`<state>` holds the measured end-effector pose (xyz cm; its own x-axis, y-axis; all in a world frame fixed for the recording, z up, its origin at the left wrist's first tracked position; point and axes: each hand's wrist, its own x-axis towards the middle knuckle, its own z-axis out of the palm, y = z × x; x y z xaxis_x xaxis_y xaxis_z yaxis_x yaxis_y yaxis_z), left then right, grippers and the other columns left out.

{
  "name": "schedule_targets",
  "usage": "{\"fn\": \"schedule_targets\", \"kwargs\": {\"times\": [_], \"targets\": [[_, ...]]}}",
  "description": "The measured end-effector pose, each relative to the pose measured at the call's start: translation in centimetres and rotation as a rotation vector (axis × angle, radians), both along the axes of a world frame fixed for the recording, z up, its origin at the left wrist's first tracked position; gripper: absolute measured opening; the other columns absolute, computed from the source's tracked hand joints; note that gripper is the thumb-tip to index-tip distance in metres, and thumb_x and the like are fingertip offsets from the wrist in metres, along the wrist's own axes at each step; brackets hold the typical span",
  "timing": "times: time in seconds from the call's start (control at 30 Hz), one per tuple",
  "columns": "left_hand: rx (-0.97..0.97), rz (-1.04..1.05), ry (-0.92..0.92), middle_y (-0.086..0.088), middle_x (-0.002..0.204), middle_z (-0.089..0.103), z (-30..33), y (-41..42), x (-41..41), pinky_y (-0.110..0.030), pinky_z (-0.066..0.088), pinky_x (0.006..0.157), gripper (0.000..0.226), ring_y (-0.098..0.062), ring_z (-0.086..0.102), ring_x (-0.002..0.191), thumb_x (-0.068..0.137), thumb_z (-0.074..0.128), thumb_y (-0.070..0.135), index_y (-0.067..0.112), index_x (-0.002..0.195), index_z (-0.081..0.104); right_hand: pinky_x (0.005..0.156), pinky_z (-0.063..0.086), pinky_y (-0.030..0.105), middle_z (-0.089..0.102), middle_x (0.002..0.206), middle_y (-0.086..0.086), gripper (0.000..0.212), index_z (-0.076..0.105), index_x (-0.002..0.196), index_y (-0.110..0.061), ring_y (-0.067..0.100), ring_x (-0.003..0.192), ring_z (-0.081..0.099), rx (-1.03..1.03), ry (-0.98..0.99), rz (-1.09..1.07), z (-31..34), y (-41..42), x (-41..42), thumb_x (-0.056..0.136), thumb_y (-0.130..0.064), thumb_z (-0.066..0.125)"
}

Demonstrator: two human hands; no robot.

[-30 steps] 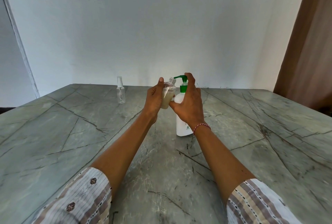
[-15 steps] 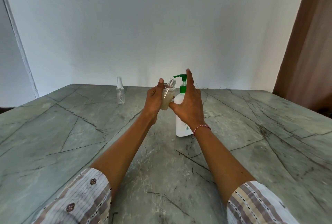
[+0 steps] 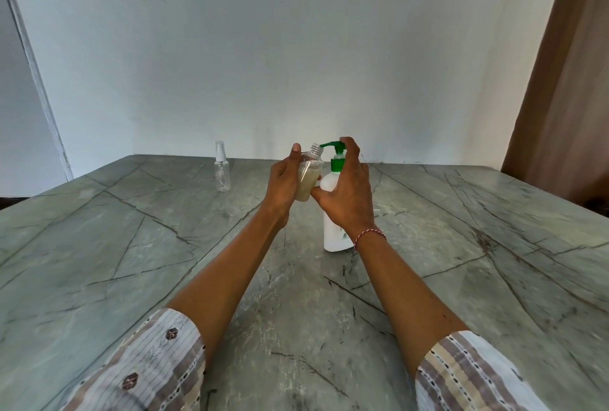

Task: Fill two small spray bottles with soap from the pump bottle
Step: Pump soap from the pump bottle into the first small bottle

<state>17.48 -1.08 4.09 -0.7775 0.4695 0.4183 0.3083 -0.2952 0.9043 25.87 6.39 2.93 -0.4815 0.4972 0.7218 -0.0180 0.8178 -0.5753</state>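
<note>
1. Since half a second ago, the right hand (image 3: pixel 346 193) has come down: its forefinger, then lifted straight above the green pump head (image 3: pixel 336 146), now curls over the top of it, with the thumb against the shoulder of the white pump bottle (image 3: pixel 334 222). The left hand (image 3: pixel 286 181) and its bottle have not shifted.
2. Nearest the camera, both forearms reach forward from striped sleeves over the grey stone worktop (image 3: pixel 131 245), which lies bare and open along its near edge and to either side.
3. Around mid-worktop the pump bottle stands upright on its base, long axis vertical, partly hidden by the right hand that grips it.
4. Just left of it, the left hand grasps the open spray bottle (image 3: pixel 309 178), held off the worktop and tilted so its threaded neck leans right, toward the spout. The spout tip sits at or just over the neck's mouth; contact cannot be confirmed. Pale soap fills roughly the lower half.
5. Judgement: the coming press depends on that spout-to-mouth alignment; a downward stroke lowers the spout, so the neck must follow or soap may run down the outside.
6. Farther back, toward the far left edge, the second spray bottle (image 3: pixel 221 168) stands upright, capped, apparently empty, well apart from both hands.
</note>
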Motion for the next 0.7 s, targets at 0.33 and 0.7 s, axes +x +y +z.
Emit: {"fn": "schedule_targets", "kwargs": {"times": [0.33, 0.7], "targets": [[-0.001, -0.006, -0.002, 0.021, 0.056, 0.066, 0.08, -0.16, 0.36, -0.008, 0.045, 0.045, 0.037, 0.007, 0.062, 0.054, 0.096, 0.034, 0.044, 0.030, 0.077, 0.063, 0.092, 0.044, 0.038, 0.047, 0.136, 0.003, 0.107, 0.008, 0.147, -0.026, 0.024, 0.117, 0.044, 0.009, -0.026, -0.010, 0.06, 0.24, -0.20, 0.068, -0.032, 0.079], [0.016, -0.007, -0.005, 0.017, 0.056, 0.067, 0.19, -0.25, 0.39, -0.009, 0.045, 0.044, 0.038, 0.005, 0.063, 0.054, 0.096, 0.035, 0.044, 0.029, 0.079, 0.064, 0.089, 0.045, 0.036, 0.048, 0.134, 0.004, 0.101, 0.015, 0.145, -0.023, 0.024, 0.116, 0.046, 0.015, -0.028, -0.005, 0.04, 0.33, -0.38, 0.068, -0.026, 0.080]]}}
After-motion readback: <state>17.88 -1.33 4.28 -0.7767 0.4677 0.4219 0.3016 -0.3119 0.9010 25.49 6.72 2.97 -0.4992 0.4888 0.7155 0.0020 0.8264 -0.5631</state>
